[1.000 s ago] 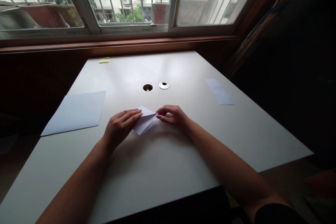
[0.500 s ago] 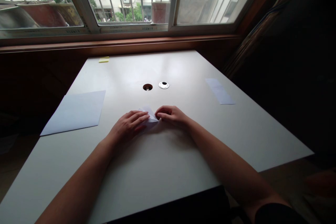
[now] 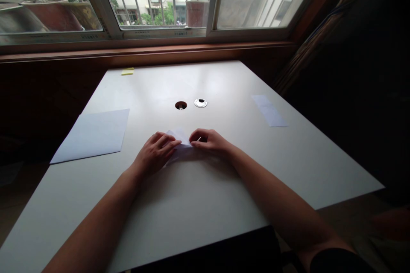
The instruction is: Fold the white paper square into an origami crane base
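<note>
A small folded sheet of white paper (image 3: 183,140) lies on the white table (image 3: 192,204), between my two hands. My left hand (image 3: 160,149) is at its left side, fingers bent over the paper and gripping its left part. My right hand (image 3: 208,140) pinches the paper's right corner between thumb and fingertips. A thin white edge of paper shows inside the curl of the right fingers. The underside of the paper and part of its left side are hidden by my left hand.
A stack of white paper (image 3: 96,136) lies at the left table edge. A paper strip (image 3: 269,111) is at the right. Beyond my hands are a round hole (image 3: 181,105) and a cable cover (image 3: 200,103). Yellow sticky notes (image 3: 127,71) lie near the window.
My left fingers have drawn back and curled a little, and the paper's left part has lifted. My right hand stays at the right corner, with a paper edge now showing between its fingers.
</note>
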